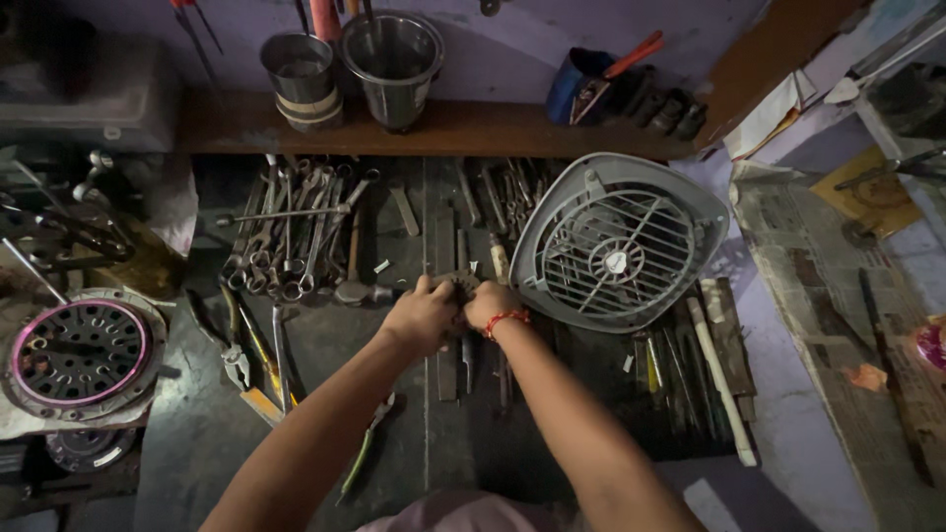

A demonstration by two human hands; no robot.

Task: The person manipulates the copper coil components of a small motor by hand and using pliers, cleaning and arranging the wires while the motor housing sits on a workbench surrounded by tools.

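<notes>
Both my hands close together on one small dark toothed metal part (459, 284) over the bench.

My left hand (422, 317) and right hand (490, 307), a red thread at its wrist, grip it from either side; I judge I'm working it loose or turning it, so the next move calls for steady opposed force. Just beyond the grip to the right leans one grey plastic fan grille (619, 239); beyond-left lies one heap of steel spanners (291, 232). Farthest stand two steel cups (392, 59).
</notes>
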